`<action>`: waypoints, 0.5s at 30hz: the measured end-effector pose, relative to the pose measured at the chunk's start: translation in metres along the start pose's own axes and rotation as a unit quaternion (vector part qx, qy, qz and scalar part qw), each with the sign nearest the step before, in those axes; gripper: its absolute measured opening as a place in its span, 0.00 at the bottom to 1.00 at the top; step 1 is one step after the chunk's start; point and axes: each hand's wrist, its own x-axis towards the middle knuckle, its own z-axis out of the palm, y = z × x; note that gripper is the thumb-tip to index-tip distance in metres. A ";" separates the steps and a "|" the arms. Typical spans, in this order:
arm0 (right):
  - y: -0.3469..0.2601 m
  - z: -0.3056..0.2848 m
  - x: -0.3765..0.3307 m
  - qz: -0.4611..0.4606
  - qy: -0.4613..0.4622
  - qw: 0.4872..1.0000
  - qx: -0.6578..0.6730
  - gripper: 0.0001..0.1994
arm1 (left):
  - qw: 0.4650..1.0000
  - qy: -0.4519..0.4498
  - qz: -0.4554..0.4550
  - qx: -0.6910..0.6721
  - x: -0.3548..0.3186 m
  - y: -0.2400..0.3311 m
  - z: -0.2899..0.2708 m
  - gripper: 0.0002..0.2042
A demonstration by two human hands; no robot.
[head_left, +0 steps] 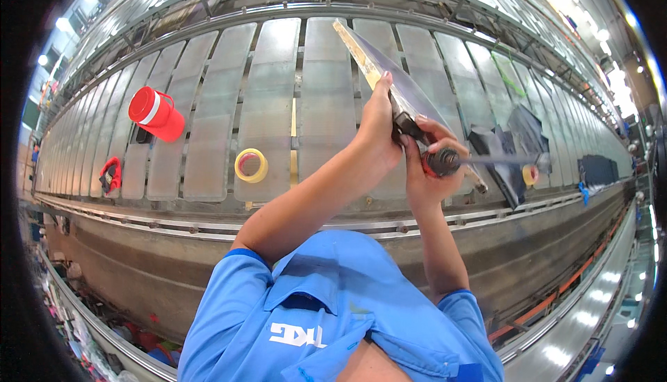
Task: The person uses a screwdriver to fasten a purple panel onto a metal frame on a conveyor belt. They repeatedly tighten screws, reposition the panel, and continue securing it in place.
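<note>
My left hand (381,121) is closed round a long frame-like piece (358,52) with a worn, pale wooden edge and a greyish flat side, held tilted above the table. A dark fitting (408,126) sits on this piece between my hands. In my right hand (434,173) is a screwdriver (442,162) with a black and red handle; its shaft is blurred and points to the right. The right fingers also lie close to the dark fitting, and whether they touch it I cannot tell. The frame's lower end shows past my right hand.
Pale flat panels (266,118) line the long table. On it are a red jug (158,114), a small red pouch (110,175), a yellow tape roll (251,165), another tape roll (530,175), black sheets (501,163) and a dark box (597,171). A metal rail (208,226) runs along the near edge.
</note>
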 end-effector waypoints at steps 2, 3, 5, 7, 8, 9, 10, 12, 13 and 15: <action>-0.003 0.002 0.001 0.006 0.021 1.000 0.006 0.22 | 1.000 -0.009 0.007 0.021 0.001 -0.003 -0.005 0.24; -0.002 0.001 0.002 0.005 0.035 0.999 0.009 0.23 | 0.999 -0.010 0.016 0.037 0.004 -0.006 -0.005 0.26; -0.003 0.000 0.004 0.031 0.043 0.998 0.023 0.21 | 0.997 -0.017 0.018 0.069 0.007 -0.006 -0.004 0.26; -0.011 -0.013 0.005 0.095 0.033 0.995 0.013 0.20 | 0.992 -0.032 -0.016 0.119 0.005 -0.001 -0.007 0.24; -0.017 -0.013 0.005 0.123 0.063 0.990 0.023 0.16 | 0.989 -0.037 -0.007 0.142 0.006 0.007 -0.019 0.24; -0.023 -0.016 0.003 0.120 0.088 0.988 0.030 0.15 | 0.985 -0.048 -0.003 0.164 0.007 0.019 -0.030 0.24; -0.027 -0.025 0.000 0.116 0.115 0.986 0.033 0.15 | 0.981 -0.051 0.021 0.184 0.002 0.030 -0.030 0.23; -0.027 -0.054 -0.016 0.103 0.171 0.980 -0.012 0.14 | 0.978 -0.052 0.032 0.199 -0.003 0.056 -0.028 0.22; -0.025 -0.075 -0.028 0.118 0.219 0.967 -0.058 0.13 | 0.978 -0.044 0.032 0.201 -0.004 0.071 -0.027 0.23; -0.013 -0.119 -0.056 0.145 0.307 0.933 -0.117 0.12 | 0.981 -0.084 -0.003 0.173 0.003 0.097 -0.041 0.25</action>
